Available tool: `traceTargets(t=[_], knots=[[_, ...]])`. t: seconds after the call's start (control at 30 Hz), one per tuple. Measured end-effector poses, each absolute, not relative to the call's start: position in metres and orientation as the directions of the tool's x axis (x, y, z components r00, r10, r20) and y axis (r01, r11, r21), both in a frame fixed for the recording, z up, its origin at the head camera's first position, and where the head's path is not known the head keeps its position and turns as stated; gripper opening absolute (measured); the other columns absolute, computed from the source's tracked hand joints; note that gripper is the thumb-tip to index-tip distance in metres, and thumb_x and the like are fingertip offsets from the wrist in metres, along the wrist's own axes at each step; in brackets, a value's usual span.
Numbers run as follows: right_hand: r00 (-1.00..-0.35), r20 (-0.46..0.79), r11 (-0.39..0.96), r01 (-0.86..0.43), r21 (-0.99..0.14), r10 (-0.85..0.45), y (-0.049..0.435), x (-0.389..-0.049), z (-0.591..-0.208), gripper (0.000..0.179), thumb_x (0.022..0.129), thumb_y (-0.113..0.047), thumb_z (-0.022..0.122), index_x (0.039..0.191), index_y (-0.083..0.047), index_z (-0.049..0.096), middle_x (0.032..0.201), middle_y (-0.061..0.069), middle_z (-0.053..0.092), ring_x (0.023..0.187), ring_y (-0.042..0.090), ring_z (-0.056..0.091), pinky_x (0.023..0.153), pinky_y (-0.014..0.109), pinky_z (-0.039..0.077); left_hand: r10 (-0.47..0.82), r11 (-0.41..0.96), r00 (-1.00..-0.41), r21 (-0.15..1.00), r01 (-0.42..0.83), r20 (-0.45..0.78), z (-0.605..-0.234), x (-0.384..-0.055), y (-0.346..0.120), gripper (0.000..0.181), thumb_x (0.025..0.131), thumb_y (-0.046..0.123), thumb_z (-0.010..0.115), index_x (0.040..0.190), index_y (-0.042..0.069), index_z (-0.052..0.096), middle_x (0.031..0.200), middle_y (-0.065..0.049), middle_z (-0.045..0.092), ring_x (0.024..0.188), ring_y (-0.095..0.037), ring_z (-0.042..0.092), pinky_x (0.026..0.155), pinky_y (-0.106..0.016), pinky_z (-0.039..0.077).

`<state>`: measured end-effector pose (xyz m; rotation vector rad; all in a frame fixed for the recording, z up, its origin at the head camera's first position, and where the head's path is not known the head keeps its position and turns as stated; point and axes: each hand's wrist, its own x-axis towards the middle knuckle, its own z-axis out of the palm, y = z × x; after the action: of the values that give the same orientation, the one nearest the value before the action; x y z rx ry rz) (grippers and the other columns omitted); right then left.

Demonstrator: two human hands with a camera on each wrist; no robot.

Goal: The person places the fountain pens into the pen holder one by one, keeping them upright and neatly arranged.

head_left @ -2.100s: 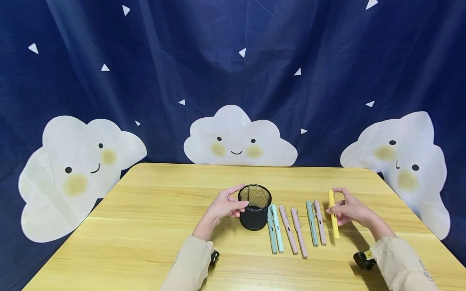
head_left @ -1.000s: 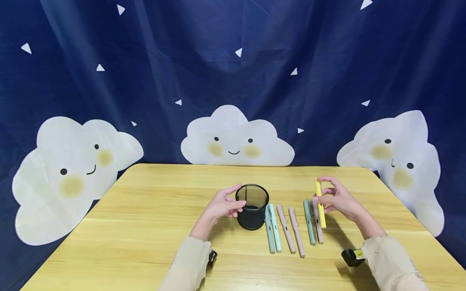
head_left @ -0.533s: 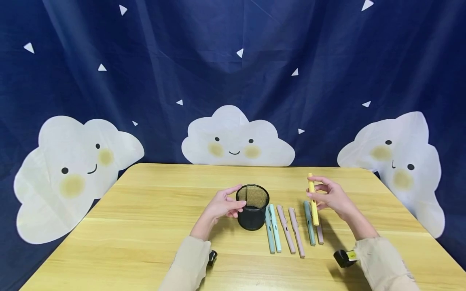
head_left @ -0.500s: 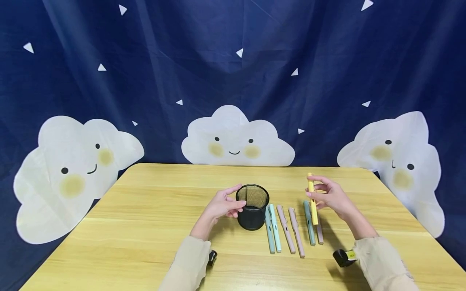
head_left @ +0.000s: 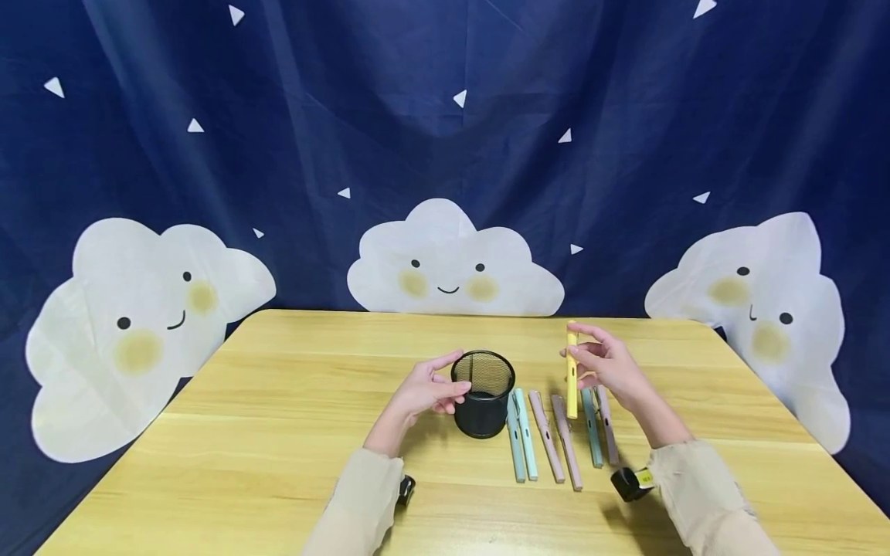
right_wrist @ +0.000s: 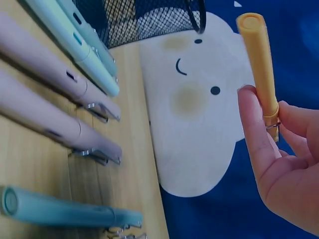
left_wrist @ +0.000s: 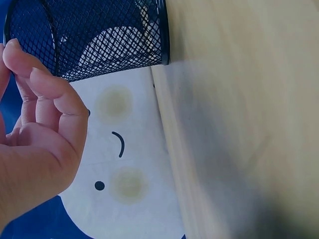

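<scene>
My left hand (head_left: 433, 388) pinches the rim of a black mesh pen holder (head_left: 481, 417), thumb over the near edge; the left wrist view shows its mesh wall (left_wrist: 109, 45) beside the curled fingers. No pens show inside the holder. Between thumb and fingertips, my right hand (head_left: 606, 363) holds a yellow pen (head_left: 572, 378) nearly upright above the table. In the right wrist view that pen (right_wrist: 260, 64) points its blunt end up past the thumb, with its metal clip near the fingers. Below it lie two mauve pens (head_left: 546, 436) and a teal pen (head_left: 592, 428).
A teal pen (head_left: 515, 440) and a light aqua pen (head_left: 526, 436) lie right beside the holder. Another mauve pen (head_left: 608, 428) lies at the row's right end. All rest on a wooden table (head_left: 278, 448), backed by a dark blue cloud-print curtain (head_left: 445, 139).
My right hand has lifted the yellow pen and carried it left, from the right end of the row to above the mauve pens. The left hand stays on the pen holder.
</scene>
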<state>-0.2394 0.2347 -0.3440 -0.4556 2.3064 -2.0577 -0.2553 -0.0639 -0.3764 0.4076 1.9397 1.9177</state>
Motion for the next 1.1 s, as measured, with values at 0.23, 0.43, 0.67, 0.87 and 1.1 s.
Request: traceTargets(t=[0.23,0.43,0.67,0.87,1.1], knots=[[-0.966,0.154,0.036,-0.165,-0.986,-0.209,0.225,-0.244,-0.338,0.070,0.090,-0.001,0.049,0.144,-0.010,0.006,0.085,-0.004,0.064,0.061,0.015,0.060,0.054,0.030,0.053,0.461,0.018,-0.886,0.999,-0.048,-0.051,-0.376,-0.255,-0.066,0.071,0.080,0.005,0.065,0.139,0.004,0.027,0.063,-0.005,0.062,0.042,-0.009,0.052,0.041,-0.018,0.041],[-0.971,0.153,-0.033,-0.149,-0.988,-0.185,0.217,-0.247,-0.329,0.068,0.090,0.000,0.050,0.143,-0.007,0.008,0.084,-0.003,0.065,0.060,0.016,0.061,0.055,0.030,0.053,0.445,0.033,-0.894,0.998,-0.047,-0.057,-0.376,-0.254,-0.065,0.069,0.080,0.005,0.065,0.139,0.006,0.029,0.066,-0.009,0.063,0.043,-0.010,0.052,0.042,-0.019,0.042],[-0.971,0.174,-0.114,-0.156,-0.981,-0.163,0.205,-0.249,-0.322,0.063,0.089,0.000,0.051,0.139,-0.005,0.013,0.083,-0.001,0.065,0.059,0.017,0.061,0.055,0.030,0.053,0.446,0.025,-0.893,0.998,-0.053,-0.058,-0.375,-0.254,-0.064,0.068,0.081,0.005,0.065,0.139,0.005,0.029,0.065,-0.007,0.063,0.042,-0.009,0.052,0.041,-0.018,0.041],[-0.973,0.212,-0.246,-0.184,-0.952,-0.091,0.195,-0.250,-0.323,0.051,0.089,0.007,0.047,0.127,-0.010,0.019,0.077,-0.001,0.066,0.058,0.017,0.062,0.057,0.031,0.054,0.451,0.022,-0.891,0.998,-0.053,-0.057,-0.376,-0.254,-0.065,0.069,0.081,0.005,0.065,0.139,0.005,0.029,0.065,-0.008,0.063,0.042,-0.008,0.052,0.041,-0.018,0.041],[-0.951,0.309,-0.286,-0.300,-0.910,0.013,0.187,-0.274,-0.349,0.053,0.087,0.006,0.051,0.125,-0.011,0.018,0.075,0.005,0.064,0.065,0.018,0.064,0.060,0.036,0.054,0.444,0.023,-0.894,0.998,-0.053,-0.057,-0.376,-0.254,-0.064,0.069,0.080,0.005,0.065,0.139,0.006,0.029,0.067,-0.010,0.063,0.042,-0.009,0.052,0.042,-0.019,0.042]])
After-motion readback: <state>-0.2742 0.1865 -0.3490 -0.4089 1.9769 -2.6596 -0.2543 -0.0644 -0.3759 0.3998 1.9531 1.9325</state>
